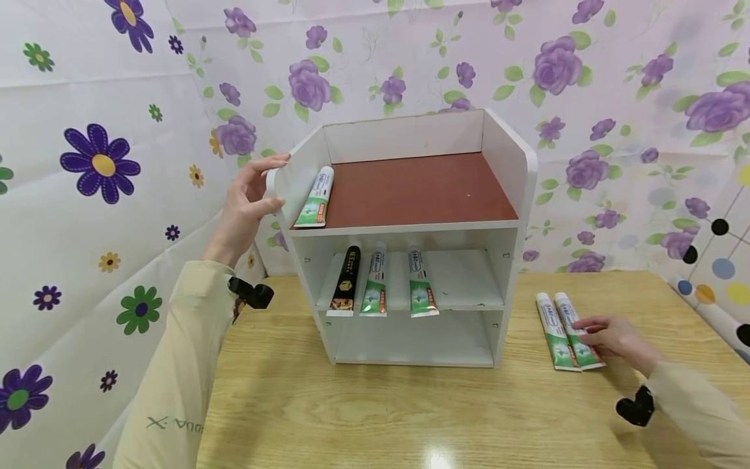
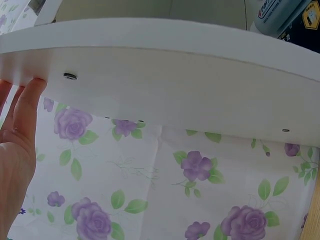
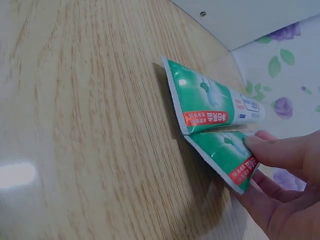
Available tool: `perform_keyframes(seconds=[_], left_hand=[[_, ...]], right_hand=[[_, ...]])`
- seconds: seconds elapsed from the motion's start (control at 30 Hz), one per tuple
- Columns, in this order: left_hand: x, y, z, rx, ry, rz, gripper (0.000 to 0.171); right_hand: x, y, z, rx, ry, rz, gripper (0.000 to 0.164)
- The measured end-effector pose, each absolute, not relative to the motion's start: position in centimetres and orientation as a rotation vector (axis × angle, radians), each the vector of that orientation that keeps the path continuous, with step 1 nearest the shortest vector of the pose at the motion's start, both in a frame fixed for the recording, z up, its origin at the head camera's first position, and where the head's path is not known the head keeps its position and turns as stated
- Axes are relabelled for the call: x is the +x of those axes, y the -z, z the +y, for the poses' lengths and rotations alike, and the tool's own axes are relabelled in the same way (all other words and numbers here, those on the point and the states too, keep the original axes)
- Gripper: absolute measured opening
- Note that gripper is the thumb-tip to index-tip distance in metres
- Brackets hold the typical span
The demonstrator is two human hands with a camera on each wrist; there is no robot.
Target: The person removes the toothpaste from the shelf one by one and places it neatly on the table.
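My left hand [image 1: 249, 192] holds the upper left side panel of a white shelf unit [image 1: 530, 176]; in the left wrist view its fingers [image 2: 27, 107] rest against the panel's outer face. On the right, my right hand [image 1: 621, 342] pinches a green and white toothpaste tube [image 3: 227, 155] between thumb and fingers. That tube looks slightly tilted, its crimped end raised at one side. A matching toothpaste tube [image 3: 202, 97] lies flat on the table right beside it, the two touching at a corner.
One green and white tube [image 1: 316, 198] lies on the brown top shelf [image 1: 410, 189], against the left wall. On the middle shelf lie a black tube [image 1: 347, 280] and two green and white tubes, [image 1: 375, 280] their crimped ends jutting forward. The unit stands on a wooden table [image 1: 375, 417].
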State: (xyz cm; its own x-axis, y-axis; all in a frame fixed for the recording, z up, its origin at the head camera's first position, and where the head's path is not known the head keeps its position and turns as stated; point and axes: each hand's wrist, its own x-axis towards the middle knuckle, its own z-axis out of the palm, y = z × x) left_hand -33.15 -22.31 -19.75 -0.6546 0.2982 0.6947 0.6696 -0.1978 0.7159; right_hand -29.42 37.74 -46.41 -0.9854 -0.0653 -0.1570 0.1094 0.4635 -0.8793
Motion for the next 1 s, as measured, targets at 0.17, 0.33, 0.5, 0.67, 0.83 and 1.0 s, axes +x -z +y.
perform_keyframes(seconds=[0.17, 0.33, 0.5, 0.67, 0.83, 1.0], left_hand=[[-33.15, 19.85, -22.34, -1.128, 1.923, -1.793, 0.052], [-33.19, 19.84, -22.32, -1.131, 1.91, -1.799, 0.051], [-33.28, 19.88, -22.35, -1.132, 1.909, -1.796, 0.052], [-33.22, 19.91, -22.44, -1.129, 1.919, -1.8, 0.052], [-33.14, 19.96, -22.49, -1.132, 1.909, -1.812, 0.053], [-33.14, 19.85, -22.44, -1.142, 1.887, -1.816, 0.052]], right_hand=[[-29.53, 46.63, 37.51, 0.06, 1.509, 2.583, 0.035], [-29.42, 46.58, 37.52, 0.025, 1.44, 2.642, 0.033], [-29.35, 46.54, 37.57, -0.011, 1.483, 2.596, 0.033], [-29.36, 46.62, 37.8, -0.06, 1.461, 2.614, 0.033], [-29.33, 46.9, 38.05, -0.072, 1.416, 2.654, 0.033], [-29.08, 46.31, 38.04, -0.097, 1.431, 2.683, 0.036]])
